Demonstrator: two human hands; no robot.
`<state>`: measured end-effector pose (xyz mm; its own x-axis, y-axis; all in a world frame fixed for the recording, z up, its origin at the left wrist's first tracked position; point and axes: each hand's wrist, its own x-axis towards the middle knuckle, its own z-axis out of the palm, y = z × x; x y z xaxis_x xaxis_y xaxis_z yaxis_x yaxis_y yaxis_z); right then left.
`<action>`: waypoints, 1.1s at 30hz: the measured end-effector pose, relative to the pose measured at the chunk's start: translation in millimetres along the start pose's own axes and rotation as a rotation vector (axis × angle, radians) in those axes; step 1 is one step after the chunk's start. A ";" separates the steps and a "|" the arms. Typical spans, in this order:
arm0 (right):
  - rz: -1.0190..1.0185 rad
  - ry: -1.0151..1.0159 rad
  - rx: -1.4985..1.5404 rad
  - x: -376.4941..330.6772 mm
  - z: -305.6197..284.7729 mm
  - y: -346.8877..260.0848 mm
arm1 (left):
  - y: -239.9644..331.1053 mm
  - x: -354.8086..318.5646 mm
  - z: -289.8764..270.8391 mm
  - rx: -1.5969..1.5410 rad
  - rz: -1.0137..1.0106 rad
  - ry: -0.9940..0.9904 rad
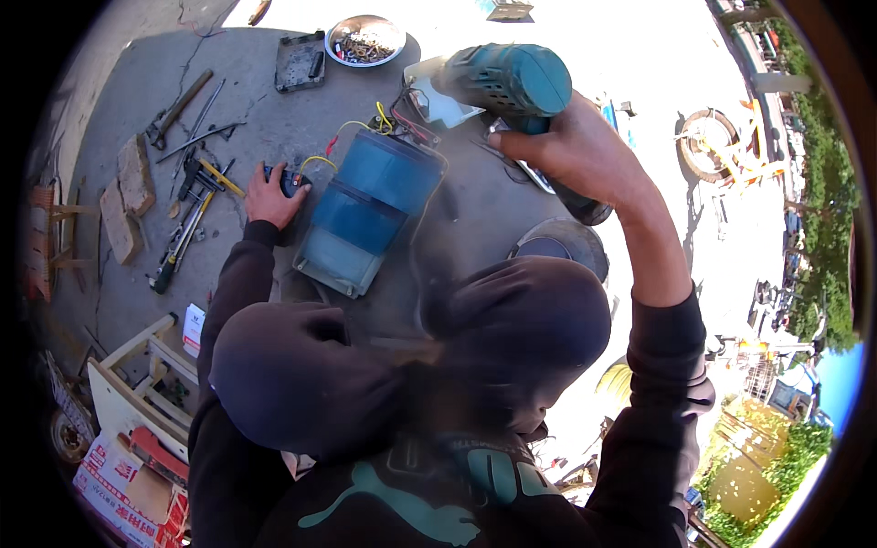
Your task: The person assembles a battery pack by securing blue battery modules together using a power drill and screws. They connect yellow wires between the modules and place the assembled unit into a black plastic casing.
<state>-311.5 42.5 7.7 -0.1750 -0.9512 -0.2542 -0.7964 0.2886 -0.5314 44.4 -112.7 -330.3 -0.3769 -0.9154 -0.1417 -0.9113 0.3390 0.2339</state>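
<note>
In my raised right hand (585,146) is a teal cordless power tool (507,78) with vent slots and a dark grip, its front end pointing left. My fingers are closed round the handle; its tip is blurred. Low on the ground, my left hand (271,201) has its fingers and thumb round a small dark device (290,181) with reddish spots. Just right of that hand stands a translucent blue plastic case (356,210). Yellow and red wires (381,119) run from its far end, one with a red clip toward my left hand.
A metal bowl of small hardware (365,42) and a black tray (300,62) sit beyond the case. Left lie a hammer (183,108), several hand tools (187,219) and bricks (135,178). A wooden stool (155,370) stands near left; a round container (562,242) is beside my right knee.
</note>
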 end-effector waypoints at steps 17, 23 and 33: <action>0.841 0.496 0.118 2.9 326.4 213.7 | -10.2 -24.3 14.8 -0.237 0.029 -0.255; 0.574 0.720 -0.228 5.3 338.3 189.8 | -20.9 -50.8 12.5 -0.379 0.097 -0.178; -0.343 -0.154 -0.458 -9.9 363.2 175.4 | -58.8 -161.2 -9.4 -0.361 -0.148 0.050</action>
<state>-239.2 142.3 -376.6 0.1956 -0.9451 -0.2617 -0.9673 -0.1421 -0.2099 160.3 12.8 -312.1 -0.2289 -0.9611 -0.1547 -0.8348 0.1121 0.5390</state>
